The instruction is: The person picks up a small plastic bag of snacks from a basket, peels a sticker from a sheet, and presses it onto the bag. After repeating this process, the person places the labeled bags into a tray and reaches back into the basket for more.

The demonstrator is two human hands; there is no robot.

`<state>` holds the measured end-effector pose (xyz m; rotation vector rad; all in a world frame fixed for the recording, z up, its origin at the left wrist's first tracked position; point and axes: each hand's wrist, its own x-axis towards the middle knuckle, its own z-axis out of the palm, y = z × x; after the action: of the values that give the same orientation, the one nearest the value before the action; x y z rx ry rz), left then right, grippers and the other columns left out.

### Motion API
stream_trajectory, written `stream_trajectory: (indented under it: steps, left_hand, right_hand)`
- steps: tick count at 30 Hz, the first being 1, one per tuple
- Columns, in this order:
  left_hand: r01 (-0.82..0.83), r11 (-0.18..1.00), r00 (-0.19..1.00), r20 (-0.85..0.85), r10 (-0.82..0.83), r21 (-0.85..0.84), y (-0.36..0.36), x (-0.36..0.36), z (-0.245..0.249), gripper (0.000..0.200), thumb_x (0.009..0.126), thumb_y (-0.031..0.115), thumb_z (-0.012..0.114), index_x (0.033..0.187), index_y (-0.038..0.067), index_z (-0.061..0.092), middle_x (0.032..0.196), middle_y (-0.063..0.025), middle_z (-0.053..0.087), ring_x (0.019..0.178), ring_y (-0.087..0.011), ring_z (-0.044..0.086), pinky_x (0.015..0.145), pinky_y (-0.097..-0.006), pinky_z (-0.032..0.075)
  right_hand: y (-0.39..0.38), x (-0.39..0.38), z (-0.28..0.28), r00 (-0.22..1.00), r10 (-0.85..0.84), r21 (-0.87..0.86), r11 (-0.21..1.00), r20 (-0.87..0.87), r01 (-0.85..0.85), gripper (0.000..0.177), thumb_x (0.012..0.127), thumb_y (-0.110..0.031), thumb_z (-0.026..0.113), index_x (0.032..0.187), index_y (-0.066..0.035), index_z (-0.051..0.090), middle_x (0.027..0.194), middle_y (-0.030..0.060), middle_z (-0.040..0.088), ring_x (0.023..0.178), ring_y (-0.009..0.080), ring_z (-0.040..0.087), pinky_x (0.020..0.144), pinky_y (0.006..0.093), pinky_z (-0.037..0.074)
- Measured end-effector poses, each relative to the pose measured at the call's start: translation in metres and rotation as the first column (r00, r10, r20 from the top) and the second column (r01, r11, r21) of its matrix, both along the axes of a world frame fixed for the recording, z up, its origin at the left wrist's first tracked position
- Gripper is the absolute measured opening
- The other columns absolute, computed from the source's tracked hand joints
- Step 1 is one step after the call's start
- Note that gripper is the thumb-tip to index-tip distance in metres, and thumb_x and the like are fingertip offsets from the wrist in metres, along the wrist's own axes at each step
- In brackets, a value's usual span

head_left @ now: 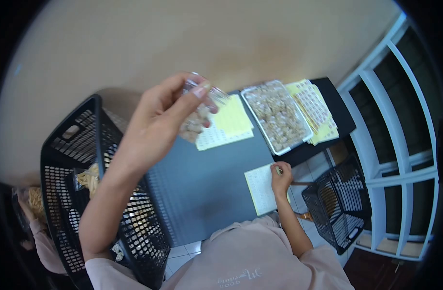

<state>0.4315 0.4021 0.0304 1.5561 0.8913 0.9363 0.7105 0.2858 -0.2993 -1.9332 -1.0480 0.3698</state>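
My left hand (166, 104) is raised over the far left of the grey table (202, 188), fingers closed on a clear plastic bag (193, 124) with pale brown pieces inside. Behind the bag lie yellow and white sticker sheets (233, 117). Near the right edge of the table, my right hand (281, 178) rests at a white sheet of small labels (260, 190). Its fingers are pinched together, and a small thing between them is too tiny to make out.
A white tray (312, 131) of small filled bags stands at the back, beside stacked sticker sheets (314, 107). A large black basket (97, 130) holding bags is at the left. Another black basket (344, 208) stands right. Another person's arm (43, 244) shows far left.
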Motion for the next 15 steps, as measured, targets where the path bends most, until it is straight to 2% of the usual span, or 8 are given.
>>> stream_trajectory:
  steps: [1, 2, 4, 9, 12, 15]
  left_hand:
    - [0.009, 1.000, 1.000, 0.005, -0.009, 0.007, 0.002, -0.003, 0.001, 0.027, 0.098, 0.025, 0.052, 0.109, 0.001, 0.060, 0.088, -0.0054, 0.066, 0.075, -0.0101, 0.065, 0.066, -0.0220, 0.053]
    - [-0.002, 1.000, 0.999, 0.038, 0.002, 0.006, 0.005, -0.005, 0.000, 0.027, 0.098, 0.024, 0.052, 0.109, 0.000, 0.061, 0.088, -0.0054, 0.066, 0.076, -0.0106, 0.065, 0.066, -0.0223, 0.053]
    - [-0.019, 1.000, 0.993, 0.113, 0.021, -0.025, 0.008, -0.009, 0.000, 0.028, 0.099, 0.022, 0.051, 0.108, -0.001, 0.064, 0.091, -0.0059, 0.067, 0.082, -0.0118, 0.066, 0.070, -0.0242, 0.054]
    - [-0.063, 0.995, 0.982, 0.171, 0.076, -0.081, 0.009, -0.013, 0.004, 0.030, 0.099, 0.023, 0.051, 0.112, -0.002, 0.064, 0.098, -0.0083, 0.068, 0.090, -0.0132, 0.065, 0.082, -0.0285, 0.052]
    - [-0.070, 0.994, 0.976, 0.200, 0.086, -0.088, 0.008, -0.009, 0.006, 0.036, 0.100, 0.026, 0.048, 0.115, -0.003, 0.063, 0.101, -0.0106, 0.067, 0.095, -0.0159, 0.063, 0.088, -0.0312, 0.050]
    - [-0.075, 0.993, 0.968, 0.230, 0.095, -0.091, 0.008, -0.008, 0.006, 0.038, 0.100, 0.027, 0.047, 0.116, -0.004, 0.062, 0.102, -0.0108, 0.067, 0.095, -0.0153, 0.063, 0.086, -0.0295, 0.051]
  right_hand:
    - [0.002, -0.006, 0.000, 0.989, 0.013, 0.035, 0.999, 0.147, -0.018, 0.007, 0.076, -0.006, 0.070, 0.081, -0.003, 0.065, 0.098, 0.0117, 0.061, 0.096, 0.0289, 0.057, 0.086, 0.0389, 0.043]
    - [0.005, -0.015, 0.004, 0.990, 0.038, 0.055, 0.997, 0.134, -0.046, 0.007, 0.076, -0.006, 0.070, 0.081, -0.003, 0.065, 0.098, 0.0117, 0.061, 0.096, 0.0289, 0.057, 0.086, 0.0389, 0.043]
    - [0.007, -0.029, 0.012, 0.992, 0.085, 0.012, 0.996, 0.092, -0.087, 0.005, 0.079, -0.004, 0.067, 0.082, -0.003, 0.063, 0.112, 0.0145, 0.056, 0.111, 0.0330, 0.048, 0.095, 0.0414, 0.036]
    - [0.014, -0.055, 0.022, 0.979, 0.171, 0.163, 0.968, 0.113, -0.188, 0.005, 0.080, -0.002, 0.065, 0.082, -0.001, 0.061, 0.114, 0.0173, 0.053, 0.112, 0.0351, 0.048, 0.096, 0.0424, 0.036]
    - [0.014, -0.058, 0.026, 0.953, 0.302, 0.140, 0.943, 0.016, -0.301, 0.007, 0.079, 0.000, 0.065, 0.082, 0.000, 0.059, 0.110, 0.0176, 0.054, 0.106, 0.0356, 0.052, 0.092, 0.0412, 0.041]
    - [0.032, -0.052, 0.037, 0.936, 0.343, 0.223, 0.921, -0.073, -0.320, 0.011, 0.079, 0.000, 0.065, 0.086, 0.000, 0.056, 0.109, 0.0171, 0.053, 0.106, 0.0330, 0.052, 0.094, 0.0388, 0.040]
